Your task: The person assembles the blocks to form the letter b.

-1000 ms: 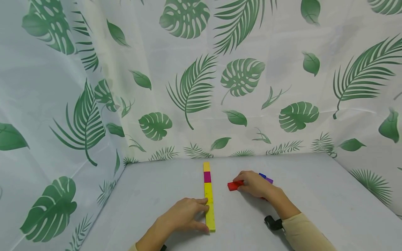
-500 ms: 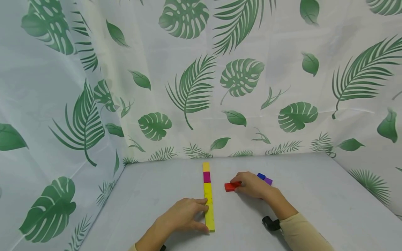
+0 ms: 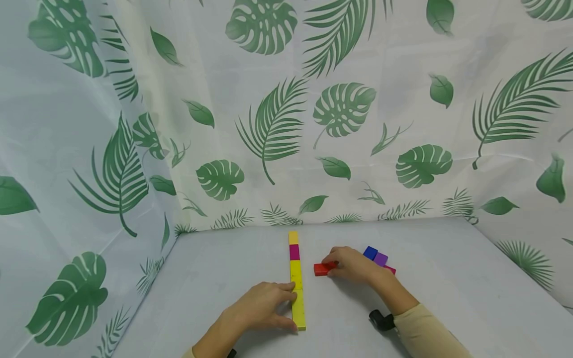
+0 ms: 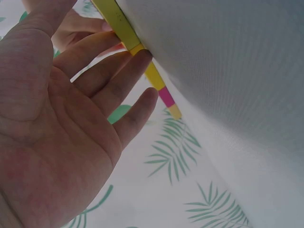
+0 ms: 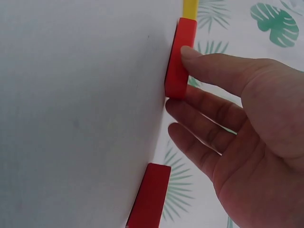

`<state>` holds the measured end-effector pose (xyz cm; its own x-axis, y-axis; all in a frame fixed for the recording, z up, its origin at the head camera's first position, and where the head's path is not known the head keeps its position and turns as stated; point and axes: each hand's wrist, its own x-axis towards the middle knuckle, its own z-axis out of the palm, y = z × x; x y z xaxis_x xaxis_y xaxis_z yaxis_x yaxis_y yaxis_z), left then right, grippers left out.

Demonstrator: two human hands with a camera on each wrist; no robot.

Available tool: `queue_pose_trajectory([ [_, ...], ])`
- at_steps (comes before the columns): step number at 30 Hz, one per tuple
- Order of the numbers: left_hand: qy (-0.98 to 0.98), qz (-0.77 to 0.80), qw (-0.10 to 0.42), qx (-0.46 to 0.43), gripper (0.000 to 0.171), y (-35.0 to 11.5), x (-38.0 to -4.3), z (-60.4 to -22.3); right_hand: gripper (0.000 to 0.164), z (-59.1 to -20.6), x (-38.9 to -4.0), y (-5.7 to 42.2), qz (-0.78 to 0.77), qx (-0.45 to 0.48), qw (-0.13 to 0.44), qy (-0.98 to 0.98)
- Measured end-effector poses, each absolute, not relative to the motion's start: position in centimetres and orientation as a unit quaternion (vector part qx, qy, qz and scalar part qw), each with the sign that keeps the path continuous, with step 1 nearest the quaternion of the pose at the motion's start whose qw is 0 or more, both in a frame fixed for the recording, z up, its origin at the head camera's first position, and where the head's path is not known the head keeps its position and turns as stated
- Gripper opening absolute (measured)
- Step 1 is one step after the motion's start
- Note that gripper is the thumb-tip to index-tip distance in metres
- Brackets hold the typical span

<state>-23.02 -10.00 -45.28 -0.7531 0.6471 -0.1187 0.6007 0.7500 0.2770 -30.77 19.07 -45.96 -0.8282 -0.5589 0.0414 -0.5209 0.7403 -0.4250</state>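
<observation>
A straight row of blocks runs away from me in the head view: two longer yellow blocks point(image 3: 299, 312) at the near end, then a magenta block point(image 3: 294, 252) and a short orange-yellow block point(image 3: 293, 237). My left hand point(image 3: 264, 306) lies along the row's left side. Its loosely extended fingers touch the yellow blocks, and the thumb rests by the near corner. To the right of the row, my right hand point(image 3: 351, 266) pinches a red block point(image 3: 320, 269) between thumb and fingers, low over the table. The right wrist view shows this red block point(image 5: 179, 57) with the thumb on its face.
Beyond the right hand lie a blue block point(image 3: 370, 252), a purple block point(image 3: 380, 259) and a dark red block point(image 3: 390, 269), partly hidden by the wrist. White cloth walls point(image 3: 286, 199) with green leaves border the white table point(image 3: 215, 268) at the back and sides.
My right hand has slid the red block leftward, closer to the row, uncovering more of the blue, purple and dark red blocks. The left hand has stayed in place.
</observation>
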Motion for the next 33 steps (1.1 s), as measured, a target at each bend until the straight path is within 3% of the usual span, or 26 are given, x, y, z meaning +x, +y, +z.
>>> queue_pose_trajectory([
  [33,0.925,0.099,0.083,0.356,0.068,-10.2,-22.9,-45.2,0.029,-46.1,-30.4,17.2,-0.199,-0.322,0.044,0.924],
])
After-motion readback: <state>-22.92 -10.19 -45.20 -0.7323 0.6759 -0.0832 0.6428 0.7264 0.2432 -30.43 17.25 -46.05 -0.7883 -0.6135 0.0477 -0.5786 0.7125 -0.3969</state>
